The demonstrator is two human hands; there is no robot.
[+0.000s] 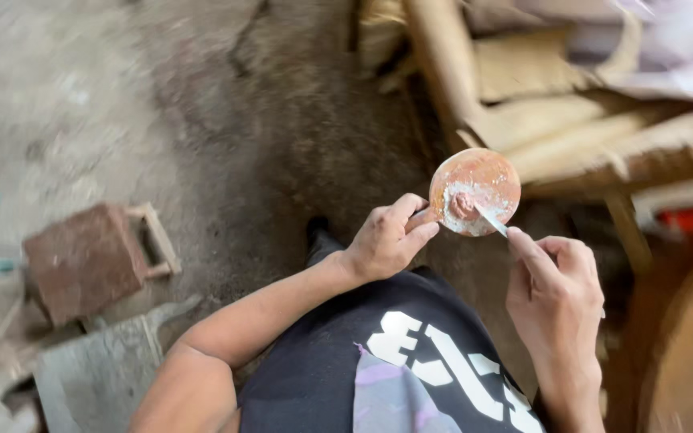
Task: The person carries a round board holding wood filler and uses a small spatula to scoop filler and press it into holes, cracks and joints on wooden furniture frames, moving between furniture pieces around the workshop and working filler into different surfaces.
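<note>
- Mixing step, by my judgement: left hand (385, 240) pinches the round disc (475, 191) by its edge.
- Right hand (553, 289), below the disc, pinches a thin spatula (491, 220) in the paste (463, 205).
- Next move calls for keeping the disc level.

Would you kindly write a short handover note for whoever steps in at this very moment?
Left hand: grips the edge of a small round disc smeared with reddish-brown paste, holding it up over the floor.
Right hand: pinches a thin pale blade, its tip in the paste lump on the disc.
Around: a wooden chair frame just beyond the disc; a small reddish stool on the concrete floor to the left.
Done: paste sits on the disc, partly smeared about.
Left: the lump is not evenly mixed; pale and reddish parts both show.
</note>
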